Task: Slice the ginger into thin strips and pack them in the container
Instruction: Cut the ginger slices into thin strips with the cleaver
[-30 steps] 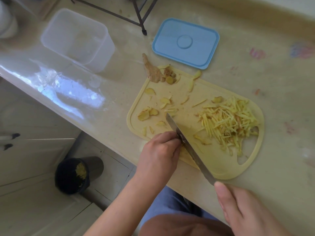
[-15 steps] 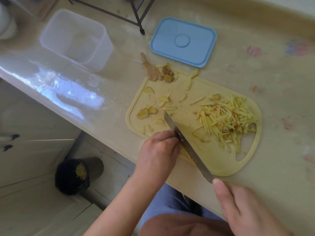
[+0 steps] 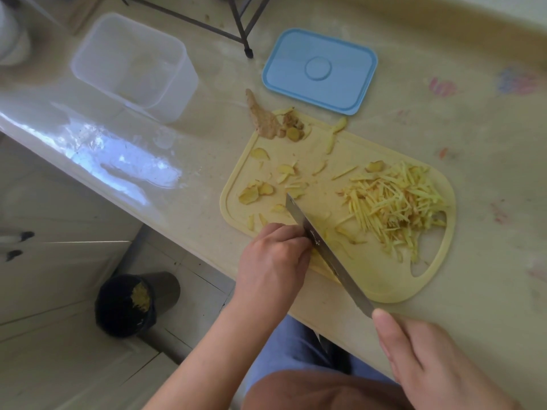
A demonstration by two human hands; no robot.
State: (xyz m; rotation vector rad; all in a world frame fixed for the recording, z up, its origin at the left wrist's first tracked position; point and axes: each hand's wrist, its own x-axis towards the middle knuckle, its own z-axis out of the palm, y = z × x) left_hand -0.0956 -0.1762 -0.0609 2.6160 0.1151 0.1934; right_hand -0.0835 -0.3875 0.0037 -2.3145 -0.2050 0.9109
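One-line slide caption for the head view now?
Right hand slices ginger with knife beside left hand on cutting board.

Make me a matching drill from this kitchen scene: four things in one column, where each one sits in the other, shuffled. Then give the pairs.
Things:
1. lid
2. container
3. pile of ginger strips
4. bin

Places:
A. on the floor below the counter
B. on the right part of the cutting board
C. on the counter beyond the board, lying flat
D. on the counter at far left, open

Pairs: 1-C, 2-D, 3-B, 4-A
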